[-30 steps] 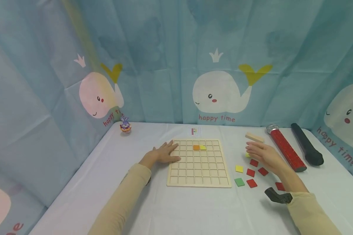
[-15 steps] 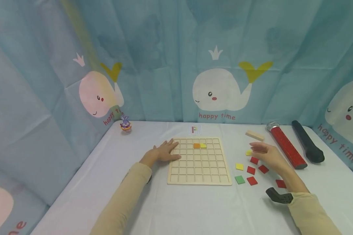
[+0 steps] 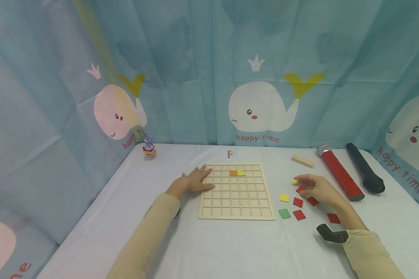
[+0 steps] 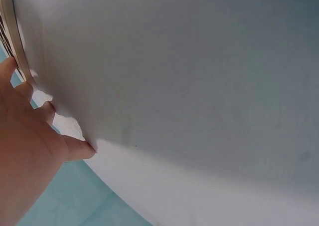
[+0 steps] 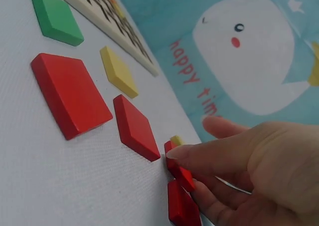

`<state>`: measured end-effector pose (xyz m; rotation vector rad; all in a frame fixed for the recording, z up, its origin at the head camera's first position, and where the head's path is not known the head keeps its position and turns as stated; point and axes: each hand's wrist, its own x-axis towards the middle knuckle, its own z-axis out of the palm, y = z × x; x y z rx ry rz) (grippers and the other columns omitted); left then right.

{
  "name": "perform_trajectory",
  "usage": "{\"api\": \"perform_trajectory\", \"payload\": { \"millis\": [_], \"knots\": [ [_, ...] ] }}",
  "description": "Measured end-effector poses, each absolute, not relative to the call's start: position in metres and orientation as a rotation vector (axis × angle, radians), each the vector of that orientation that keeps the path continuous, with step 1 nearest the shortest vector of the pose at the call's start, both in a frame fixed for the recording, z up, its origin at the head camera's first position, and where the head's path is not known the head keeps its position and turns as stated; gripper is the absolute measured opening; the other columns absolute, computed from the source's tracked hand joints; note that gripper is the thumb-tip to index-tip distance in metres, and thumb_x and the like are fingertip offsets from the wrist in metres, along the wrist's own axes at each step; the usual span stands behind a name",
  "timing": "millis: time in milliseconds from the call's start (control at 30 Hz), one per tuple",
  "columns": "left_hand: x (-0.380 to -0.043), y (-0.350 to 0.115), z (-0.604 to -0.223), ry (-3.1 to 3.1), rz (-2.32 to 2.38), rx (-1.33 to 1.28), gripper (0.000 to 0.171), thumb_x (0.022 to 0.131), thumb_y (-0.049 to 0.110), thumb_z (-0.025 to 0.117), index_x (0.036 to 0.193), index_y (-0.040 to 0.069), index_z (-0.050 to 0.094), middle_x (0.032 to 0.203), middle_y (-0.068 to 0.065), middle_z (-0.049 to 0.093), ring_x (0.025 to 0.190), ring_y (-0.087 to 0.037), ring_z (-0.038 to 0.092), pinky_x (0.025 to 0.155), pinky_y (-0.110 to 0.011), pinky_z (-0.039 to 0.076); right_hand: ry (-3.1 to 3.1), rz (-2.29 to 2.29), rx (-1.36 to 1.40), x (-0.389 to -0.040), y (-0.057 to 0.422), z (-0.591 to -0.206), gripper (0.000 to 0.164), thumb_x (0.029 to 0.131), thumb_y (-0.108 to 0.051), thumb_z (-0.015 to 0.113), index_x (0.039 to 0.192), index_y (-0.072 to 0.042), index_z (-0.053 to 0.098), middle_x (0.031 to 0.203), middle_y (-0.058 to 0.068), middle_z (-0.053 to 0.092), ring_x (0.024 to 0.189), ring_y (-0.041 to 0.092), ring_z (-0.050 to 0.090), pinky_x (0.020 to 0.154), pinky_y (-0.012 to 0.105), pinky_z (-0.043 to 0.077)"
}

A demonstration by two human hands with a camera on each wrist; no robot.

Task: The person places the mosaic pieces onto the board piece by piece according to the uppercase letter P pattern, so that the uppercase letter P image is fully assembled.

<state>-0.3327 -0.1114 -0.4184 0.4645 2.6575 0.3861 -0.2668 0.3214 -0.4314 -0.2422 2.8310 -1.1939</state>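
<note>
My left hand [image 3: 195, 181] rests with fingers spread on the left edge of a wooden grid board [image 3: 235, 197]. Its fingers [image 4: 79, 148] also show in the left wrist view. An orange tile [image 3: 233, 173] and a yellow-green tile [image 3: 241, 173] sit side by side in the board's upper rows. To the right of the board, my right hand [image 3: 319, 189] pinches a red tile [image 5: 185, 178] between thumb and fingers, low over the cloth. A yellow tile [image 3: 294, 181] lies just beyond it, partly hidden by the fingers. Another red tile [image 3: 312, 201] lies under the hand.
Around the right hand lie a yellow tile [image 3: 284, 198], a green tile [image 3: 284, 213] and several red tiles [image 3: 299, 215]. Farther right are a wooden block [image 3: 302, 161], a red microphone [image 3: 342, 174] and a black microphone [image 3: 366, 170]. A pattern card [image 3: 232, 154] and a rabbit toy [image 3: 149, 148] stand behind.
My right hand has come down from above the tiles, and its thumb and fingers have closed on a red tile, which has tilted slightly. The left hand stays on the board.
</note>
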Motion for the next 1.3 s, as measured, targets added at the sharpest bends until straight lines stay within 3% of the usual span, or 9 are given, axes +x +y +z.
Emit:
{"api": "perform_trajectory", "payload": {
  "millis": [400, 1133, 1300],
  "knots": [
    [-0.3339, -0.1102, -0.4181, 2.669, 0.384, 0.469, 0.082, 0.091, 0.063, 0.048, 0.155, 0.024, 0.014, 0.159, -0.004, 0.002, 0.144, -0.029, 0.0, 0.106, -0.065, -0.001, 2.849, -1.135, -0.197, -0.2659, 0.3261, -0.4312, 0.05, 0.083, -0.009, 0.073, 0.128, 0.001, 0.055, 0.114, 0.023, 0.06, 0.103, 0.039, 0.056, 0.079, 0.043, 0.053],
    [-0.3306, -0.1117, -0.4188, 2.675, 0.378, 0.473, 0.08, 0.092, 0.061, 0.048, 0.155, 0.024, 0.015, 0.16, -0.004, 0.003, 0.144, -0.029, 0.001, 0.105, -0.067, 0.002, 2.915, -1.094, -0.135, -0.2675, 0.3259, -0.4347, 0.047, 0.082, -0.011, 0.074, 0.125, 0.0, 0.057, 0.106, 0.02, 0.057, 0.095, 0.037, 0.056, 0.069, 0.035, 0.055],
    [-0.3294, -0.1113, -0.4177, 2.68, 0.378, 0.476, 0.08, 0.092, 0.06, 0.048, 0.155, 0.023, 0.016, 0.16, -0.005, 0.004, 0.144, -0.029, 0.002, 0.105, -0.067, 0.002, 2.949, -1.108, -0.104, -0.2679, 0.328, -0.4374, 0.042, 0.085, -0.014, 0.072, 0.123, 0.0, 0.059, 0.107, 0.022, 0.058, 0.091, 0.034, 0.058, 0.062, 0.027, 0.052]
  ]
}}
